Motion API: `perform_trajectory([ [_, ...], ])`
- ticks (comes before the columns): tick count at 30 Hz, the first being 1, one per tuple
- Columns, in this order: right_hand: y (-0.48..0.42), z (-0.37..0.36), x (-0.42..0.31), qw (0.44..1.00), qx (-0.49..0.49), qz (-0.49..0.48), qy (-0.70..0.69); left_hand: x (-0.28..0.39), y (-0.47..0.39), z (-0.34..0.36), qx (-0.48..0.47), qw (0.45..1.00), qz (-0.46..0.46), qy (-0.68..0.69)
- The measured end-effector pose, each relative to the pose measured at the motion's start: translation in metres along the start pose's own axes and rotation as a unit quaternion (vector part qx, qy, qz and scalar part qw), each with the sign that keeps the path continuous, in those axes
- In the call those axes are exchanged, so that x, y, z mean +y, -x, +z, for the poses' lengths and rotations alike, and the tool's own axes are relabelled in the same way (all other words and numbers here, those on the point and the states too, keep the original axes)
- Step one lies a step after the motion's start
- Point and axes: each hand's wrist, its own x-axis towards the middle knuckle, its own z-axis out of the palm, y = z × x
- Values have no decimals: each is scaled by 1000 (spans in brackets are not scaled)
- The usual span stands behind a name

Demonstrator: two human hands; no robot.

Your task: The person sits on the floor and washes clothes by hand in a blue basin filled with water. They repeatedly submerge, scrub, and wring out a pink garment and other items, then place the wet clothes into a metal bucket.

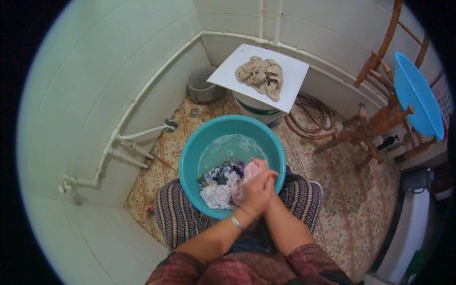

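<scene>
In front of me, a teal plastic basin [187, 153] of sudsy water [224, 151] sits between my knees. My left hand [253, 195], with a silver bangle [235, 221] on its wrist, presses against my right hand [265, 174] over the basin's near right side. A pale pink cloth [250, 170] is bunched between the two hands, which partly cover it. Blurring hides the exact finger grip. Left of the hands, a wet white crumpled cloth [216, 196] and a dark patterned cloth [222, 174] lie partly in the water.
Behind the basin, a white board [295, 73] tops a bucket [256, 108] and bears a beige cloth [262, 74]. A grey wastebasket [205, 87], coiled hose [313, 121] and white wall pipes [133, 103] surround it. A blue basin [418, 96] leans on a wooden chair [367, 131] at right.
</scene>
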Motion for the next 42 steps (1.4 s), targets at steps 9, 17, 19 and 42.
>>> perform_trajectory([
  [9, 10, 15, -123, 880, -113, 258, -383, -91, -27, -55, -9, 749, -405, 525],
  [17, -1, 7, -122, 916, -153, 260, -265, -110, -13, -94, -2, 748, -343, 569],
  [19, 0, 8, -120, 932, -121, 263, -216, -88, -23, -102, 80, 733, -336, 585],
  [42, -13, 3, -120, 965, -54, 169, -193, -82, -40, -106, 170, 861, -237, 417],
])
